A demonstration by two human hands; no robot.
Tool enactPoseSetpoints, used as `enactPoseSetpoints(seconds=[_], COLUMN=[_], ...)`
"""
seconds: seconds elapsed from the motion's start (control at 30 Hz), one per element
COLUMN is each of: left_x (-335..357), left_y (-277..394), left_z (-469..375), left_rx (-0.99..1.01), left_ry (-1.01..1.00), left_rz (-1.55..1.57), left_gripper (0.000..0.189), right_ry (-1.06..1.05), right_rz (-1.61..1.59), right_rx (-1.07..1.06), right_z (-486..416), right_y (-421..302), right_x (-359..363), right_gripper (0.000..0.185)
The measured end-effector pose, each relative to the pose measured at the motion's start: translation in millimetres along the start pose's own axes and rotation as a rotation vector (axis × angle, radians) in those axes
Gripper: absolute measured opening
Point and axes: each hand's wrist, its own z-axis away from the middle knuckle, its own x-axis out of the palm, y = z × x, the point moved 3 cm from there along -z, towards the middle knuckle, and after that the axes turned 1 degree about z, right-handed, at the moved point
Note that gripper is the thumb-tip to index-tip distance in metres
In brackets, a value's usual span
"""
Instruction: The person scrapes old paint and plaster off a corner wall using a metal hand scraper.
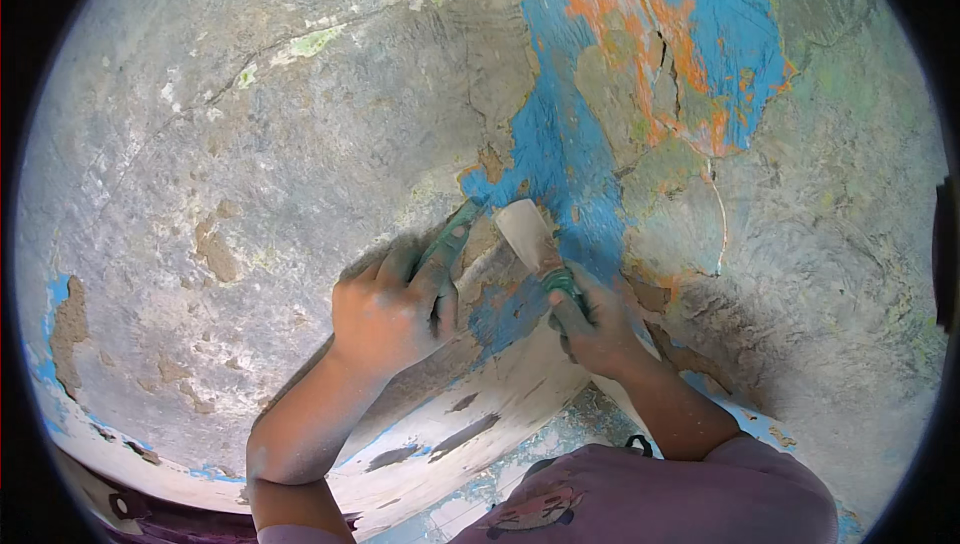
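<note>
A putty knife with a broad pale blade and green handle is gripped in my right hand, its blade pointing up and left over blue paint. My left hand is spread against the plaster wall, one dusty greenish finger reaching to the edge of the flaking blue paint. Nothing shows in the left hand, though its palm is hidden. Between the hands lie bare brownish plaster and another blue patch.
Orange and blue paint peels around dark cracks at the upper right. Below the hands runs a white painted band with dark chips, and under it a paint-flecked floor. A dark purple object is at the lower left.
</note>
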Motion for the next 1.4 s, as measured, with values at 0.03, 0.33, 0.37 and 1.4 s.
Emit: enactPoseSetpoints(seconds=[0.03, 0.33, 0.37, 1.4], left_x=[1, 2, 3, 0], left_y=[-1, -2, -2, -4], left_z=[2, 0, 0, 5], left_rx=[-0.010, 0.020, 0.043, 0.028], left_ry=[-0.007, 0.032, 0.047, 0.000], left_rz=[0.007, -0.012, -0.027, -0.062], left_gripper=[0.049, 0.048, 0.048, 0.044], right_ry=[-0.013, -0.031, -0.009, 0.064], right_rz=[-0.018, -0.048, -0.071, 0.073], right_rx=[0.075, 0.138, 0.135, 0.004], right_z=[3, 1, 0, -2], right_y=[-2, 6, 7, -5], right_x=[-2, 2, 3, 5], right_gripper=[0.028, 0.034, 0.034, 0.030])
